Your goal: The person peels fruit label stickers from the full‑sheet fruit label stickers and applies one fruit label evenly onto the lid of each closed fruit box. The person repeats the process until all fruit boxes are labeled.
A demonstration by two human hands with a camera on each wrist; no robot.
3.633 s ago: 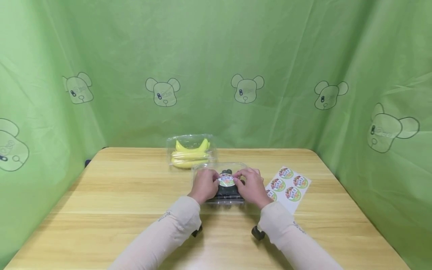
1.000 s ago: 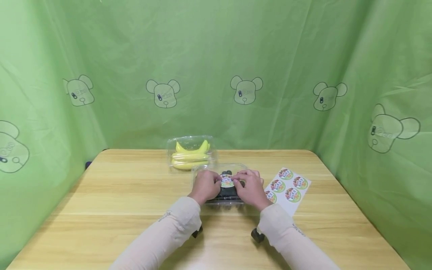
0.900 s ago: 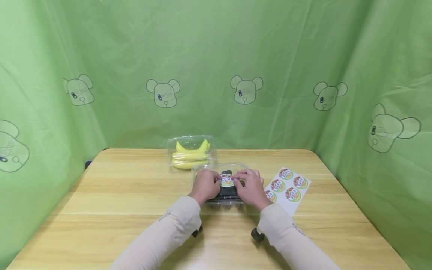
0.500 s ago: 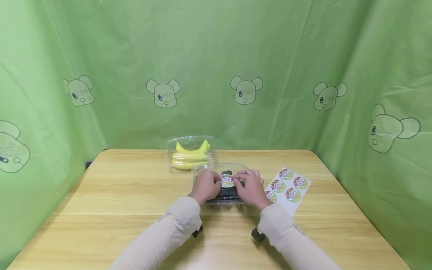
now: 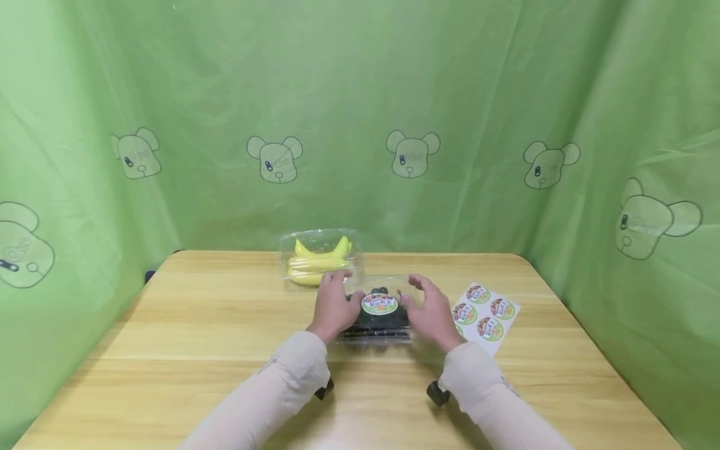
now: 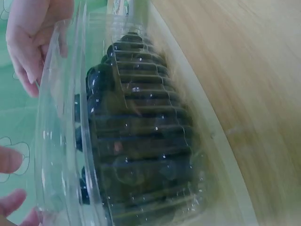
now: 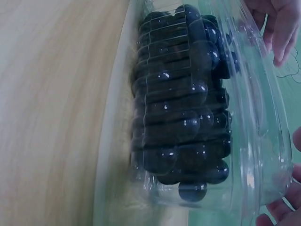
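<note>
Head view: a clear box (image 5: 375,315) of dark grapes (image 5: 378,320) lies on the worktop (image 5: 197,325) between the two hands, with a round sticker (image 5: 379,304) on its lid. The left hand (image 5: 332,306) rests against the box's left end with fingers loosely spread; the right hand (image 5: 430,310) cups the right end, fingers arched over the lid's edge. Whether either hand actually grips the box cannot be told from this view. A second box (image 5: 319,257) holding bananas (image 5: 317,261) stands just beyond the left hand; a sticker sheet (image 5: 485,314) lies just right of the right hand. Green cloth (image 5: 360,112) printed with bears surrounds the worktop. Left wrist view: the box (image 6: 136,132) fills the frame, grapes (image 6: 136,141) pressed against its ribbed wall; left fingertips (image 6: 9,160) lie near the lid, and the right hand (image 7: 282,28) fingers show at its far end. Right wrist view: the box (image 7: 197,117) and grapes (image 7: 183,103) seen from the opposite end, with right fingertips (image 7: 282,212) at the lid's rim, relaxed rather than clenched.
</note>
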